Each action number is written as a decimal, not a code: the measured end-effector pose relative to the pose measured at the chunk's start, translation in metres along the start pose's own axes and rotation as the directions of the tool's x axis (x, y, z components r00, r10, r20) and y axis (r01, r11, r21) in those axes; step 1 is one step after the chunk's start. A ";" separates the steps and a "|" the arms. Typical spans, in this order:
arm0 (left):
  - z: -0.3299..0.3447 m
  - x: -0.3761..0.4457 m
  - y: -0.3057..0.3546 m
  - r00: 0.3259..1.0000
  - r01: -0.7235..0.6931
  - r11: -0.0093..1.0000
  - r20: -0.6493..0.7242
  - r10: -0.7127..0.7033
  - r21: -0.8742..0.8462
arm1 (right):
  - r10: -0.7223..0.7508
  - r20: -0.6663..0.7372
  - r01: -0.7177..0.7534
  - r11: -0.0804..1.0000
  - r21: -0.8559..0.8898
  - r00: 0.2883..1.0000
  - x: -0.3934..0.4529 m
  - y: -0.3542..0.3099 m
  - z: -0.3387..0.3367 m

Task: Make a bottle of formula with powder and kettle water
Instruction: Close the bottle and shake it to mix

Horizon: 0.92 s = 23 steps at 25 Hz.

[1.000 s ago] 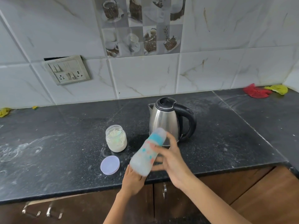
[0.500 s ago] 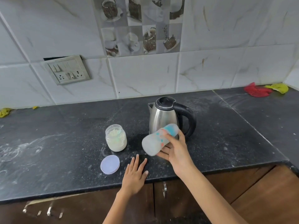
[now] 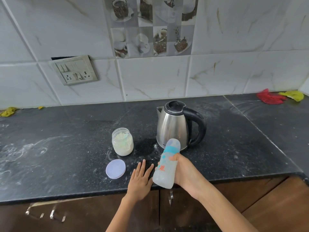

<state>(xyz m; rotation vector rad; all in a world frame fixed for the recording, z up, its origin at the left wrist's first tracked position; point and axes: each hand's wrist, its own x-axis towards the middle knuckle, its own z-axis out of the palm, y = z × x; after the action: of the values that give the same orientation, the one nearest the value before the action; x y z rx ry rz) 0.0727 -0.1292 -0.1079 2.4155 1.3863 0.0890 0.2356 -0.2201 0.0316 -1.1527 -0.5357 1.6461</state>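
Note:
My right hand [image 3: 187, 173] grips a capped baby bottle [image 3: 167, 164] with a blue collar, held above the counter's front edge, nearly upright with its top leaning away from me. Milky white liquid fills the bottle. My left hand [image 3: 140, 180] rests flat on the black counter [image 3: 66, 156] just left of the bottle, fingers straight. A steel kettle [image 3: 173, 128] with a black handle and shut lid stands behind the bottle. To its left is an open glass jar of powder [image 3: 122, 142], and its pale lid [image 3: 115, 168] lies in front of it.
Powder smears mark the counter at the left and around the jar. A switch and socket plate [image 3: 75, 71] sits on the tiled wall. Red and yellow cloths [image 3: 275, 97] lie at the back right corner, another yellow cloth [image 3: 8, 111] at far left. Wooden cabinet doors [image 3: 184, 206] are below.
My left hand let go of the bottle's base and came down flat on the counter. My right hand has swung the bottle from tilted, through almost sideways, back to nearly upright.

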 end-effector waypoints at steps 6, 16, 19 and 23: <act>0.000 0.002 -0.001 1.000 0.008 1.000 0.014 -0.008 -0.008 | -0.378 -0.106 0.383 0.923 0.030 0.920 0.002 -0.034 -0.002; 0.003 0.002 -0.002 1.000 0.002 1.000 0.007 -0.002 0.005 | -0.375 -0.117 0.383 0.922 0.058 0.920 0.002 -0.016 0.017; 0.005 0.003 -0.007 0.999 -0.032 0.997 0.004 0.032 0.065 | -0.328 0.024 0.329 0.942 -0.066 0.944 -0.002 -0.006 0.023; 0.004 0.001 -0.003 1.000 -0.013 0.998 -0.029 0.011 -0.064 | -0.362 -0.186 0.385 0.917 0.105 0.914 0.005 -0.017 0.019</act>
<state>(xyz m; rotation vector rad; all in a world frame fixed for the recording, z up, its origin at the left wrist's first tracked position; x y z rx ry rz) 0.0720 -0.1283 -0.1130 2.3786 1.3600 0.1694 0.2267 -0.2054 0.0512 -0.9989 -0.4933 1.2268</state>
